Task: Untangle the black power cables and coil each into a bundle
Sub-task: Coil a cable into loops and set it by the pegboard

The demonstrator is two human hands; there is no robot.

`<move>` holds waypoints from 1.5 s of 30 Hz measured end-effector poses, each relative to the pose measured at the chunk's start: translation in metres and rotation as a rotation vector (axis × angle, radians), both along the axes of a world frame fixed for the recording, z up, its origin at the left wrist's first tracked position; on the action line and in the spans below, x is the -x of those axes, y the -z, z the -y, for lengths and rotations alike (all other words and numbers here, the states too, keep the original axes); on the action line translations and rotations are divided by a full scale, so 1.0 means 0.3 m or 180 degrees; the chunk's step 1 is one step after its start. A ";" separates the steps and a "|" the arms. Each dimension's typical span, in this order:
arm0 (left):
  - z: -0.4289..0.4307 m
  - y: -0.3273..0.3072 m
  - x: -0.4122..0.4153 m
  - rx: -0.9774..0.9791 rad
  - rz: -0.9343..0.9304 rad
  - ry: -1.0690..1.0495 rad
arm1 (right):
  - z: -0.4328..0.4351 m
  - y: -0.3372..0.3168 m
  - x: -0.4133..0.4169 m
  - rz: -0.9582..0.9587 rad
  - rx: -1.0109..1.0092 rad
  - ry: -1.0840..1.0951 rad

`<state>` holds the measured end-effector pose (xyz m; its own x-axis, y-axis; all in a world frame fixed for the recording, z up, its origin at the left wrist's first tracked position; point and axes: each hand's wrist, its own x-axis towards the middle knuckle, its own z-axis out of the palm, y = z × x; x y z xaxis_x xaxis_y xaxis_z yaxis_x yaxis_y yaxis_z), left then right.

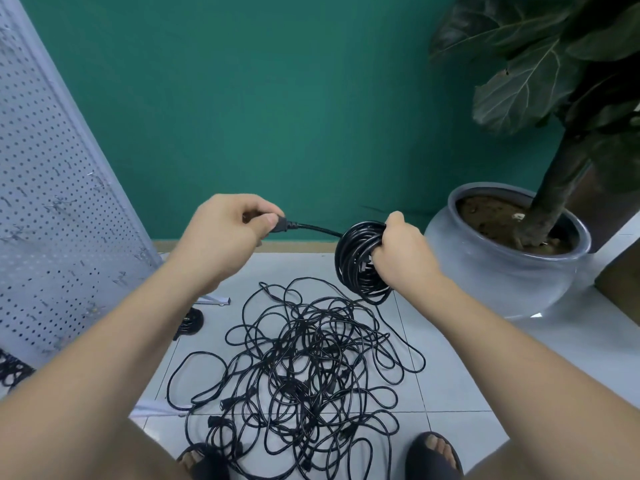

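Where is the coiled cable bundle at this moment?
In the head view, the coiled bundle is right of centre, gripped by the right hand, above the tangled cables.

Coiled black cable bundle (358, 261) held up, tangled black cables (304, 375) heaped on floor

Tiled corner of an indoor room with a workroom or shop feel.
A teal painted wall (277, 98) fills 12 o'clock above a wooden skirting strip (294, 245), and pale square floor tiles (294, 268) run below. A grey perforated metal panel (52, 202) leans at 9 o'clock. A fiddle-leaf fig (519, 84) stands in a rounded grey glazed pot (502, 278) at 2 o'clock.
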<state>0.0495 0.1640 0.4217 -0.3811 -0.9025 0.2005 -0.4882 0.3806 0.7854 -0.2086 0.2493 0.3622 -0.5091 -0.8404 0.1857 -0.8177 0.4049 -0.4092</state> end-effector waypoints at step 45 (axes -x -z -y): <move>-0.070 0.096 0.161 -0.0177 0.0351 0.0990 | -0.055 -0.077 -0.052 0.2736 0.0124 -0.0918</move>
<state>0.0011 0.1849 0.3930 -0.6567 -0.7480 0.0963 -0.4387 0.4827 0.7580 -0.1929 0.2659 0.3853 -0.2560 -0.9579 -0.1302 -0.2916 0.2050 -0.9343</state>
